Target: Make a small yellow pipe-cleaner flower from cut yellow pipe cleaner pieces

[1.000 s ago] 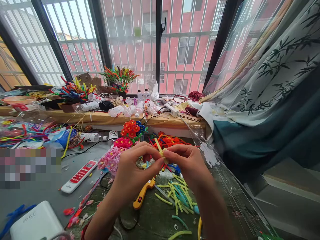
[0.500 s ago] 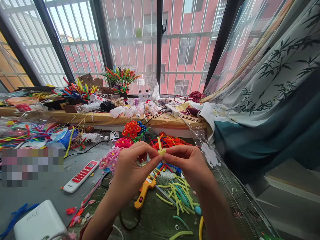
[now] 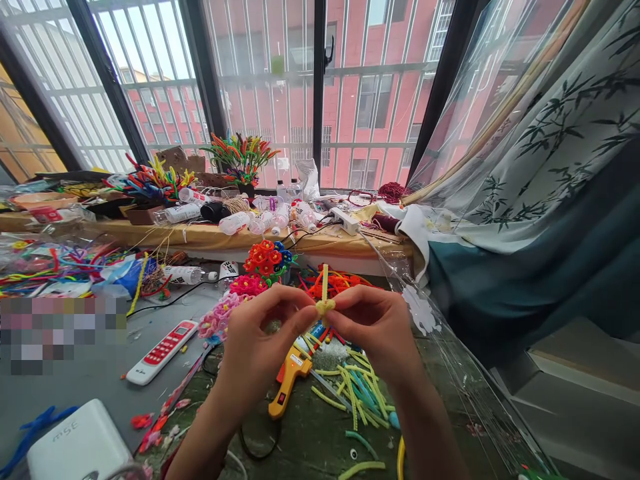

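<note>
Between my two hands is a pale yellow pipe cleaner (image 3: 325,283), its middle bunched into a small knot of loops and one straight end pointing up. My left hand (image 3: 263,340) pinches the knot from the left with thumb and forefinger. From the right, my right hand (image 3: 380,330) pinches the same knot, fingertips almost meeting the left ones. Below the hands lie a yellow glue gun (image 3: 287,390) and a heap of cut yellow-green pipe cleaner pieces (image 3: 357,393), with a few blue-green ones among them.
Pink pipe cleaner flowers (image 3: 220,317) and red ones (image 3: 263,258) stand behind my left hand. A white and red remote (image 3: 163,352) and a white charger (image 3: 80,443) lie at left. Bottles (image 3: 235,223) and a power strip (image 3: 344,221) line the sill. Plastic sheeting hangs right.
The straight end of the pipe cleaner has gone from leaning left to nearly upright, and the knot has turned slightly. Both hands keep their pinch with small finger shifts.
</note>
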{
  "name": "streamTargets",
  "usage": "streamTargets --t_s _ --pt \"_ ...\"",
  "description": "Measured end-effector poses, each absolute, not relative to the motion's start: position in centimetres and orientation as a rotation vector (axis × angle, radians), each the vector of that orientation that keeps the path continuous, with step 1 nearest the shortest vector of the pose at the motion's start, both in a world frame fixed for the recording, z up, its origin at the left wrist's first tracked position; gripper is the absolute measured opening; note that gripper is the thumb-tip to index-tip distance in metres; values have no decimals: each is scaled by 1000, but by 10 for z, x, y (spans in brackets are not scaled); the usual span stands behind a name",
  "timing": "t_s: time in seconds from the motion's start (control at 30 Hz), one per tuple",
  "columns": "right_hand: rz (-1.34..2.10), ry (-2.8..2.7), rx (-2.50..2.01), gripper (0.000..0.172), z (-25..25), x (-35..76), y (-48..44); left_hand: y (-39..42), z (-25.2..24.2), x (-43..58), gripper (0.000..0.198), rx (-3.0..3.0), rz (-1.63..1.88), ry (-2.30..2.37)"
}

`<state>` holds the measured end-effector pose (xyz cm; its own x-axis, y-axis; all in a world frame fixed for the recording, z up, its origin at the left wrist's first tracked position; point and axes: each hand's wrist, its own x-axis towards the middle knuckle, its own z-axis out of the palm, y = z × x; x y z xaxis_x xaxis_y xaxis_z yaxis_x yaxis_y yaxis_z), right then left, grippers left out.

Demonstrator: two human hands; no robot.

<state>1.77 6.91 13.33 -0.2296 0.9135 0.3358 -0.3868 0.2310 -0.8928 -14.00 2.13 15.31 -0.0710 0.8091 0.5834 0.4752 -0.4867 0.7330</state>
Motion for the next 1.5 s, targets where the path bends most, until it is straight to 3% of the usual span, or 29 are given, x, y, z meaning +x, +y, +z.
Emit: streamTargets --t_s 0.23,0.4,0.73,0.97,1.13,1.3,1.5 --pt "1171 -1346 -581 13 134 15 65 20 150 -140 11 1792 1526 1344" --pt "1130 -1314 -525 23 132 10 65 19 143 -134 15 1690 1570 1331" --pt "1165 -1132 -430 19 120 -4 70 13 138 -116 9 1953 1862 1486" --pt "1069 -1223 -403 27 119 -2 71 17 143 -128 9 1373 1697 1300" --pt "952 -1344 -425 30 119 0 70 21 139 -131 12 1269 1629 1176" --pt "879 -1413 -475 29 120 3 70 25 137 -131 9 1488 1641 1243" --pt "899 -1466 -545 28 127 6 67 23 134 -127 10 2281 1858 1472"
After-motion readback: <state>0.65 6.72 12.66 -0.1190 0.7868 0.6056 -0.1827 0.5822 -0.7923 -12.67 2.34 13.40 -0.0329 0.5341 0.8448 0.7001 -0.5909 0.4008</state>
